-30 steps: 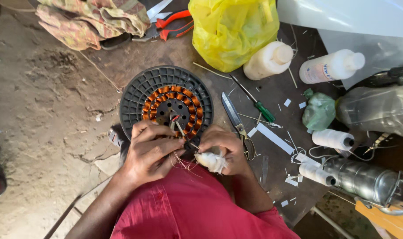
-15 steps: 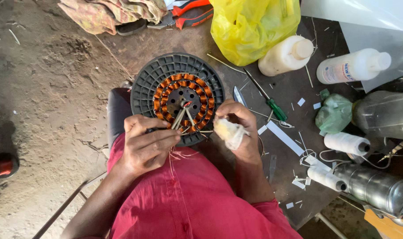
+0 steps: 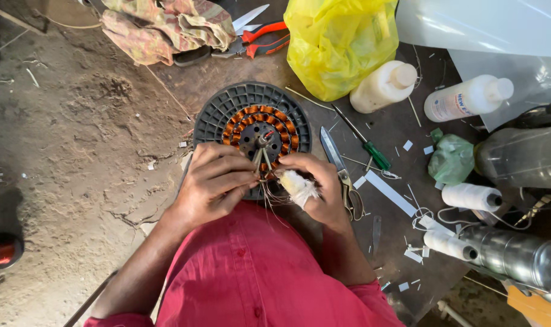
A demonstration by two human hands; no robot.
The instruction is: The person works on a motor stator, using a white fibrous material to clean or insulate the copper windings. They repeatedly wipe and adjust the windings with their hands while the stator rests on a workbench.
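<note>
At frame centre, the left hand (image 3: 218, 181) pinched thin wire leads (image 3: 260, 162) rising from the round stator (image 3: 251, 130), while the right hand (image 3: 321, 188) gripped a white thread wad (image 3: 296, 184); the leads looked springy, easily kinked, best held near their base.

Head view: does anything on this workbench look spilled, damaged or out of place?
Nothing looks damaged or spilled. White paper strips and offcuts litter the table around the scissors and green screwdriver. Loose wire ends hang from the round copper-wound motor stator between the left hand and right hand.
</note>
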